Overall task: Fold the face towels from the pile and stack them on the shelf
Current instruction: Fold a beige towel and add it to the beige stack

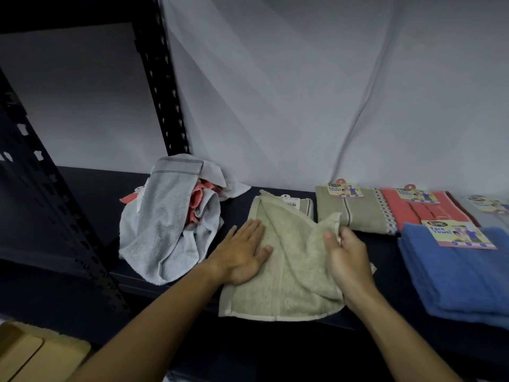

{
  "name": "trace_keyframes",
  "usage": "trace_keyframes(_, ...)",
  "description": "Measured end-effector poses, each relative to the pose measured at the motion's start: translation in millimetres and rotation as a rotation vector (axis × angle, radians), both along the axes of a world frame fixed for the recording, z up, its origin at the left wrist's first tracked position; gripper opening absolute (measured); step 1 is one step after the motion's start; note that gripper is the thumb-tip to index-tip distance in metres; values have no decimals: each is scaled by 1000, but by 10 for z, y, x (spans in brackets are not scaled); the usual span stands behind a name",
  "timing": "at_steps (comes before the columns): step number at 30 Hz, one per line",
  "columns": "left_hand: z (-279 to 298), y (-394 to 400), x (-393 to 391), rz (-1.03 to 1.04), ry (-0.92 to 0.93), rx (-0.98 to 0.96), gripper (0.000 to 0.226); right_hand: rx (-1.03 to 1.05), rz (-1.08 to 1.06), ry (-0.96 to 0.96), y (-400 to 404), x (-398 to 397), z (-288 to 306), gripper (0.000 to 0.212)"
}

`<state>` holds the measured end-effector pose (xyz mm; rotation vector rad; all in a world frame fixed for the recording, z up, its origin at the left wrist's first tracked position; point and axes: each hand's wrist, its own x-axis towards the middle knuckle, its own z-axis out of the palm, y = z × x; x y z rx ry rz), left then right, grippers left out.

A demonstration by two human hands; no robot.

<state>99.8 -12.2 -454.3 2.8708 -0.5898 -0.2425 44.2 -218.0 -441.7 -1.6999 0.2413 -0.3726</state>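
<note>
— What were the hands doing when you looked?

— The left hand (243, 250) lay flat, fingers straight, palm down on the left part of the beige towel (286, 277) in the lower middle of the frame. The right hand (348, 260) had its fingers curled, pinching a corner of that same towel and holding it lifted just right of centre.

— And where was the towel itself?

— Spread on the dark shelf (237, 208), partly folded, its near edge hanging over the front lip. It ran under both hands, with a white tag at its far end.

— The rest of the towels?

— The pile (168, 224) sat just left of the left hand, grey cloth crumpled round something coral. To the right, apart from the right hand, lay folded ones with labels: an olive towel (355, 213) just beyond the lifted corner, a coral towel (424, 210) beside it, and a blue stack (457, 277) at the right edge.
</note>
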Motion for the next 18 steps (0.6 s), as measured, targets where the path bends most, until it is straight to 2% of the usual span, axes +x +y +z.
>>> trace_keyframes(4, -52, 4, 112, 43, -7, 50, 69, 28, -60, 16, -11, 44, -50, 17)
trace_keyframes(9, -64, -45, 198, 99, -15, 54, 71, 68, -136, -114, -160, 221, 181, 18)
trace_keyframes(14, -84, -133, 91, 106, -3, -4, 70, -182, -138, -254, -288, 290, 438, 16)
trace_keyframes(18, -6, -34, -93, 136, -2, -182, 67, -510, 32, -434, -136, 112, 382, 22)
